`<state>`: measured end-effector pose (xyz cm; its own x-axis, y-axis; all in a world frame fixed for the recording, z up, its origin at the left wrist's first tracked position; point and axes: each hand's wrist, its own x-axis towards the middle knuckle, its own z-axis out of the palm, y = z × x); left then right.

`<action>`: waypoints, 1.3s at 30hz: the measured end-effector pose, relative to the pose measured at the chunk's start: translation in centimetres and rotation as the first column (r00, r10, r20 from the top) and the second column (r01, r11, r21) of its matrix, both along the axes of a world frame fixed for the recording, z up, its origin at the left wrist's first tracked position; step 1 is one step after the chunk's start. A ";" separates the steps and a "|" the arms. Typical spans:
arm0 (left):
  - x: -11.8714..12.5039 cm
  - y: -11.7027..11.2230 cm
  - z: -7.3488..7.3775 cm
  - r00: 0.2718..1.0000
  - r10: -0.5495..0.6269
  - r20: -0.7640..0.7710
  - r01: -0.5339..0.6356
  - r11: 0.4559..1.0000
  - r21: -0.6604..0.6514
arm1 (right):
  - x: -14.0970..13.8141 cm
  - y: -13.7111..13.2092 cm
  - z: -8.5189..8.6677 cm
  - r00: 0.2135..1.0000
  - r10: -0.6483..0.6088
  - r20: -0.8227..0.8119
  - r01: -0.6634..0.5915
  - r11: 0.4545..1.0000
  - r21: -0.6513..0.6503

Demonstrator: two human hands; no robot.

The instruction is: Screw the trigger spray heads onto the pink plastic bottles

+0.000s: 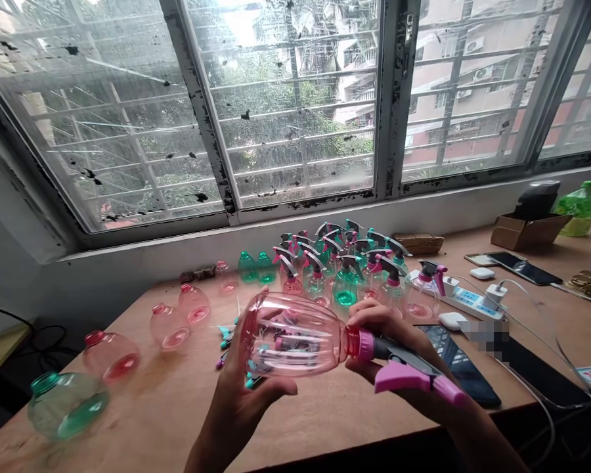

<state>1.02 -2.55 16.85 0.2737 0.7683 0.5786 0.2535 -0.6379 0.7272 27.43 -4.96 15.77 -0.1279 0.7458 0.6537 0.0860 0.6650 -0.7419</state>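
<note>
A clear pink spray bottle (295, 338) lies sideways in the air above the table, held between both hands. My left hand (239, 394) cups its base, with the thumb stretched out below the body. Around the neck, the fingers of my right hand (391, 325) are closed at the pink collar (364, 345). The spray head (418, 378), grey with a pink trigger and nozzle, sits on the neck and points to the right, over my right wrist. Loose spray heads (226, 336) lie behind the bottle, partly hidden by it and my left hand.
Several spray bottles with heads (345, 282) stand grouped near the window wall. Headless bottles, pink (111, 355) and green (69, 404), line the left side. At right are a power strip (473, 301), phones (458, 364), cables, a cardboard box (529, 230) and a green bottle (584, 207).
</note>
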 end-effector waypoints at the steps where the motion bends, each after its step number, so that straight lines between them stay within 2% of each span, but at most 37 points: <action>1: 0.0 0.0 -0.1 1.000 0.016 -0.012 -0.016 1.000 0.015 | 0.1 0.1 -0.1 1.000 0.007 -0.007 -0.007 1.000 0.009; 4: -0.3 0.2 -0.8 0.998 0.058 0.011 -0.059 0.995 0.080 | 0.3 0.1 -0.2 0.998 0.058 -0.030 -0.058 0.998 -0.005; 8: -0.3 0.0 -1.3 0.998 0.046 0.047 -0.051 0.993 0.106 | 0.0 -0.4 0.4 0.993 0.094 -0.069 -0.099 0.992 -0.083; 13: 0.7 -0.7 -0.2 0.980 0.078 0.184 -0.084 0.996 0.030 | -0.4 -0.6 0.7 0.998 0.062 0.004 -0.061 0.991 -0.116; 16: 1.0 -1.1 0.5 0.969 0.093 0.227 -0.093 0.996 -0.012 | -0.6 -0.4 0.5 0.995 0.094 -0.020 -0.096 0.988 -0.120; 19: 1.0 -1.3 0.6 0.970 0.061 0.234 -0.066 0.998 0.016 | -0.6 -0.4 0.3 0.995 0.099 -0.030 -0.102 0.989 -0.106; 22: 0.8 -1.2 0.3 0.977 -0.021 0.212 0.005 0.997 0.075 | -0.4 -0.5 0.0 0.999 0.040 -0.032 -0.043 0.995 -0.089; 24: 0.6 -1.0 0.0 0.985 -0.073 0.159 0.064 0.996 0.061 | -0.2 -0.6 -0.2 1.000 0.015 -0.007 -0.016 0.996 -0.085; 27: 0.3 -0.6 0.0 0.989 -0.118 0.094 0.114 0.992 0.051 | 0.2 -0.7 -0.3 0.998 0.040 0.044 -0.037 0.997 -0.070; 30: 0.1 -0.6 0.3 0.979 -0.153 0.135 0.149 0.988 0.035 | 0.5 -0.6 -0.5 0.993 0.089 0.078 -0.083 0.994 -0.068; 33: 0.1 -0.9 0.6 0.980 -0.149 0.130 0.151 0.989 -0.002 | 0.5 -0.5 -0.6 0.984 0.173 0.043 -0.167 0.979 -0.120; 35: 0.1 -1.2 0.5 0.985 -0.141 0.102 0.138 0.990 0.033 | 0.4 -0.5 -0.4 0.978 0.210 -0.013 -0.209 0.967 -0.148; 39: 0.0 -1.3 0.1 0.994 -0.100 0.052 0.094 0.991 0.100 | 0.1 -0.7 0.2 0.990 0.141 -0.028 -0.144 0.975 -0.170</action>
